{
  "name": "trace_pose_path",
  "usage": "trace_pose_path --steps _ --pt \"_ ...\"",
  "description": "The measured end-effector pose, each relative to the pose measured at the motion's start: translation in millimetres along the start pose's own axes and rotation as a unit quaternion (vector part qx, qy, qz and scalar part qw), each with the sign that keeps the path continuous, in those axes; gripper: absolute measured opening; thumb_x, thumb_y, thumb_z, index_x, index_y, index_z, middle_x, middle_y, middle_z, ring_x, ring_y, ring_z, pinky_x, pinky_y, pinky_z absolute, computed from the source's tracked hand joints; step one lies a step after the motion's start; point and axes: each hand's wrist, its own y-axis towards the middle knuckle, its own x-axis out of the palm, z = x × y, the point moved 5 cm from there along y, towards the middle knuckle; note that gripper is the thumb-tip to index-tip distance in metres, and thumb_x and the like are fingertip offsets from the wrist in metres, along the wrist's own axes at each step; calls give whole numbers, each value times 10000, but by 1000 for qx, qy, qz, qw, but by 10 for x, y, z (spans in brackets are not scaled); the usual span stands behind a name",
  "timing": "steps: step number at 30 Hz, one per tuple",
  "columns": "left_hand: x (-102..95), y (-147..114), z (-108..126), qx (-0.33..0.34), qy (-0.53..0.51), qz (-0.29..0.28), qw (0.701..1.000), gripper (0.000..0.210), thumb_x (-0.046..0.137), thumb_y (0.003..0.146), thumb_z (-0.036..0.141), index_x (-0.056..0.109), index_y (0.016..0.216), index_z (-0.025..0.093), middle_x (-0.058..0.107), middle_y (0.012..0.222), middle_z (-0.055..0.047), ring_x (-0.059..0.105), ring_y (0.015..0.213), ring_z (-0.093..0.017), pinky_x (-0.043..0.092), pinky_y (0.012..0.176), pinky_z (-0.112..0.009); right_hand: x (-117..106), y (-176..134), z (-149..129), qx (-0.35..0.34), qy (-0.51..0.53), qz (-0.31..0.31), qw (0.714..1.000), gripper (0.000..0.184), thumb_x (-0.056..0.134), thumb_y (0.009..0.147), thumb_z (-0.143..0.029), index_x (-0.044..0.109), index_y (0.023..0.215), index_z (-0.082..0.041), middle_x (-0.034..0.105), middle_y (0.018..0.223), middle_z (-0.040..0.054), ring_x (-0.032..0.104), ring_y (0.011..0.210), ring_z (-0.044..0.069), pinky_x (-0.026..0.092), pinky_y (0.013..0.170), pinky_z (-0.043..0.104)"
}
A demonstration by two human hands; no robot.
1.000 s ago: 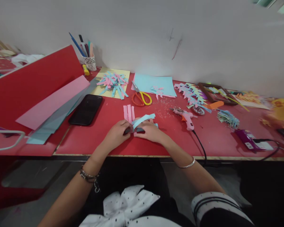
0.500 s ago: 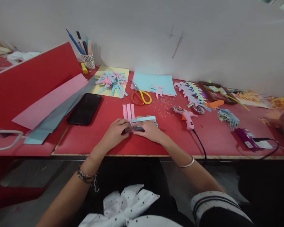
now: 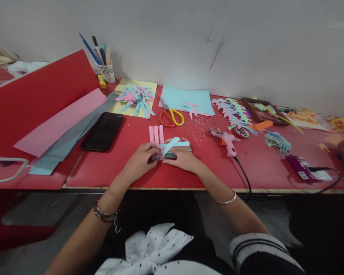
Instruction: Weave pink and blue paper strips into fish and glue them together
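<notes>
Blue strips between both hands, unreadable scrawl on wall

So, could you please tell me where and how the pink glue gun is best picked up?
Probably by the handle of the pink glue gun, coming from the near side: it lies on its side with the handle slanting that way, nozzle pointing left, and the black cord leaving from the handle's end.
</notes>
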Motion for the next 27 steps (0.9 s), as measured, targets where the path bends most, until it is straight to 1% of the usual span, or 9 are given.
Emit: trace_pose_path --steps 4,6,8,10,14,17,19,24,27 --pt "-30 -25 -19 -44 52 34 997 324 514 753 253 516 1065 165 510 1138 -119 462 1077 -251 396 898 -409 -261 -88 138 37 79 139 986 226 531 764 -389 570 895 -209 573 1052 64 506 1019 203 289 924 396" --pt "-14 -28 -32 -60 62 20 996 377 515 748 261 489 1112 168 513 1163 -123 457 1100 -261 391 910 -417 -404 -140 226 55 126 223 965 266 443 803 -400 510 972 -205 566 1021 77 514 988 189 336 888 369" --pt "1 -26 -45 -70 66 1 995 396 507 747 261 476 1132 172 537 1147 -115 474 1088 -260 398 905 -418 -498 -161 258 60 141 264 952 273 402 819 -384 475 1010 -203 564 1009 82 519 964 182 355 867 353" --pt "0 -22 -49 -70 68 -8 995 407 501 750 271 469 1142 168 547 1140 -116 482 1081 -260 402 899 -418 -517 -130 218 65 100 239 964 237 431 807 -346 494 986 -206 565 1023 80 512 976 195 328 883 375" --pt "-50 -19 -56 -64 79 6 995 423 509 757 325 465 1150 176 535 1159 -123 470 1098 -271 396 900 -425 -366 14 42 48 -26 94 994 235 493 785 -277 538 1004 -207 550 1088 77 470 1052 230 244 910 416" --pt "-61 -19 -72 -72 83 -10 994 430 532 748 348 475 1136 170 552 1135 -125 482 1079 -276 405 882 -425 -182 114 -41 13 -76 -6 997 306 518 783 -298 537 1067 -185 539 1091 95 462 1050 236 251 886 395" --pt "-61 -18 -81 -79 82 -23 993 425 541 745 348 480 1123 163 560 1120 -126 489 1063 -277 414 865 -424 -88 160 -50 1 -97 -44 994 316 527 783 -297 547 1071 -169 533 1090 104 461 1036 241 262 866 387" --pt "-60 -14 -85 -79 78 -29 993 386 542 753 338 482 1101 181 568 1090 -106 505 1024 -262 421 842 -412 -83 173 -34 13 -74 -47 996 248 515 799 -242 572 1030 -171 541 1063 93 474 1023 228 260 875 405" --pt "-65 -26 -71 -70 73 -13 995 390 536 762 344 473 1107 175 553 1087 -108 501 1023 -255 414 853 -405 -248 107 -50 -6 -10 3 1000 214 508 810 -228 570 1009 -179 558 1041 76 492 1021 206 283 905 416"
